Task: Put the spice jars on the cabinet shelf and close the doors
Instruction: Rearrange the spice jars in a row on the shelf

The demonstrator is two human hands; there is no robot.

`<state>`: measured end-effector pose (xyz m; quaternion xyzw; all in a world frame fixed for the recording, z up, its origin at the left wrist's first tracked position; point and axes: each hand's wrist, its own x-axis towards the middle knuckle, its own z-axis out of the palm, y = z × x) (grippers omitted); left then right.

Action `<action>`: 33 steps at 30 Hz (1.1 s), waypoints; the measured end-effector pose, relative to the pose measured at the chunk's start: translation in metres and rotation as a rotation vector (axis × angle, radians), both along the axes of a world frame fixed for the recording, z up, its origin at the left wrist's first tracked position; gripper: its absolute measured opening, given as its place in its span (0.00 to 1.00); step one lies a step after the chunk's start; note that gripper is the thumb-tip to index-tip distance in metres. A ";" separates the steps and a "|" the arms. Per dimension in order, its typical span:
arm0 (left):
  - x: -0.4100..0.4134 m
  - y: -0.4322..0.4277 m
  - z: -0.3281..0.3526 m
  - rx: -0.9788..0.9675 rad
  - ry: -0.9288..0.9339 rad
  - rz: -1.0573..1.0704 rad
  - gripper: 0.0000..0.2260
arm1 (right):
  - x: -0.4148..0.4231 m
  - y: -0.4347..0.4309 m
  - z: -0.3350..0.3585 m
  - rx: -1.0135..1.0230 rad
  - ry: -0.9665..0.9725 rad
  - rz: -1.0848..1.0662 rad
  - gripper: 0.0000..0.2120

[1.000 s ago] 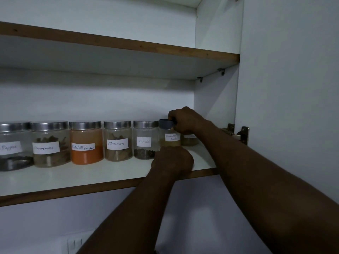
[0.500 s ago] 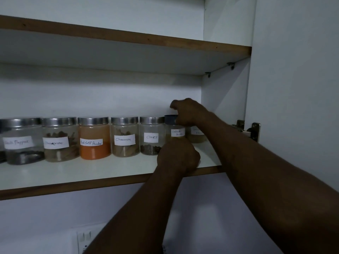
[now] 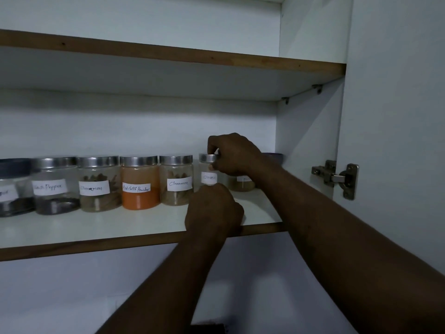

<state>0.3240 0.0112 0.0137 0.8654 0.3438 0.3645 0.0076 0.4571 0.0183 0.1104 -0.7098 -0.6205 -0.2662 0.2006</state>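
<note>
- Fingers (image 3: 213, 145) of the right hand (image 3: 237, 156) curl over the top of a small clear round jar with a silver metal lid (image 3: 209, 173), thumb just under the lid rim. It is a pinch on the lid.
- Left hand (image 3: 214, 210) sits low in front of the same jar, knuckles to camera, fingers tucked out of sight. Cannot tell whether they grip the jar's base or only rest on the shelf.
- The jar stands upright on the white cabinet shelf with a brown wood edge (image 3: 108, 227), toward its right end, just beside the clear jar labelled "Cinnamon" (image 3: 177, 182). Its white label is partly covered and the writing is too blurred to read.
- Row to the left, all upright, side by side:
  - orange-filled "Red chilli Powder" jar (image 3: 140, 183)
  - jar of brown sticks (image 3: 98, 185)
  - "Pepper" jar with dark contents (image 3: 56, 188)
  - dark-lidded jar (image 3: 12, 186), cut by the frame edge
- A jar of tan powder (image 3: 242, 185) stands behind the right wrist, nearer the cabinet side wall.
- Handling, as judged: rigid and smooth-walled, glass or hard plastic, so likely slippery and breakable if dropped. Small, probably light.
- The lid pinch serves for nudging or turning. For a lift, wrap the body below the lid, since a loose lid could twist off.
- Neighbours stand close, so a sideways shove may knock the cinnamon jar.
- White cabinet door (image 3: 397, 116) stands open at right on a metal hinge (image 3: 333, 177). Closing is not yet done.
</note>
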 end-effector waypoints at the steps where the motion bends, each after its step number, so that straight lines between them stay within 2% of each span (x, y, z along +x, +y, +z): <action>1: 0.003 0.003 0.001 -0.036 0.036 -0.012 0.11 | 0.005 0.005 -0.001 -0.007 0.010 -0.007 0.15; 5: 0.020 0.017 0.001 -0.180 0.190 -0.044 0.14 | 0.023 0.022 -0.003 -0.022 0.051 -0.036 0.16; 7: 0.028 0.022 0.001 -0.181 0.215 -0.016 0.17 | 0.029 0.028 -0.003 -0.027 0.072 -0.041 0.16; 11: 0.040 0.042 0.004 -0.238 0.435 -0.029 0.28 | 0.038 0.036 -0.002 -0.027 0.120 -0.026 0.16; 13: 0.044 0.051 0.006 -0.257 0.466 -0.042 0.31 | 0.042 0.037 -0.002 -0.021 0.136 -0.006 0.16; 19: 0.044 0.056 0.003 -0.166 0.404 -0.071 0.32 | 0.047 0.036 -0.007 -0.007 0.206 0.035 0.18; 24: 0.017 0.037 0.003 -0.088 0.216 -0.112 0.25 | 0.040 0.018 -0.009 0.163 0.287 0.147 0.32; 26: -0.001 0.034 0.004 -0.087 0.175 -0.111 0.23 | 0.023 0.016 -0.009 0.231 0.321 0.242 0.29; 29: -0.033 0.039 -0.001 -0.050 0.136 -0.072 0.16 | -0.016 0.024 -0.012 0.177 0.397 0.412 0.23; 33: -0.066 0.044 -0.007 0.144 0.148 0.040 0.16 | -0.051 0.042 -0.015 0.031 0.236 0.418 0.19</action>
